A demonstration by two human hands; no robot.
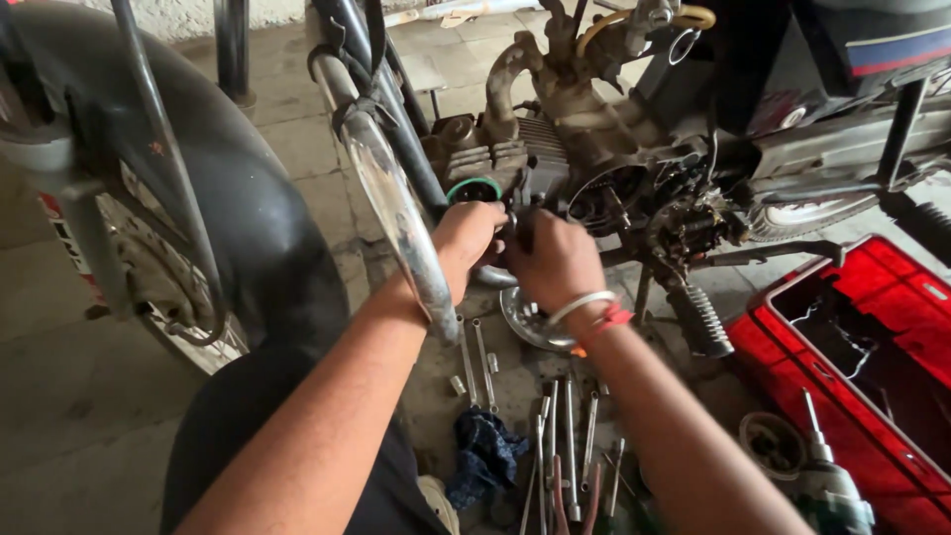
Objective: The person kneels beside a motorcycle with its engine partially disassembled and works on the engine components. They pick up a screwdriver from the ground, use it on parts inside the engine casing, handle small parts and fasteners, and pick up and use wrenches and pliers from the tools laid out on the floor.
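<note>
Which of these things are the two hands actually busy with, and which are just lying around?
In hand:
- left hand and right hand on the greasy grey motorcycle engine
- green ring seal beside the left hand

Lying about:
- long steel spanners on the floor
- dark blue rag
- red plastic toolbox
- round metal dish

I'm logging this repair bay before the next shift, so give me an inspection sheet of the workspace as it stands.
Surface: bare concrete floor, dusty and stained.
Job's things: motorcycle engine, side opened; both hands work at a dark part there, details hidden.
Clutter: long spanners and rods laid loose on the floor, blue rag, round metal dish, open red toolbox, power drill.
Hands: left hand and right hand both closed on the part at the engine; right wrist wears bangles.
Cables: yellowish hose looped above the engine.
Surroundings: front wheel and mudguard at left, footpeg.
</note>
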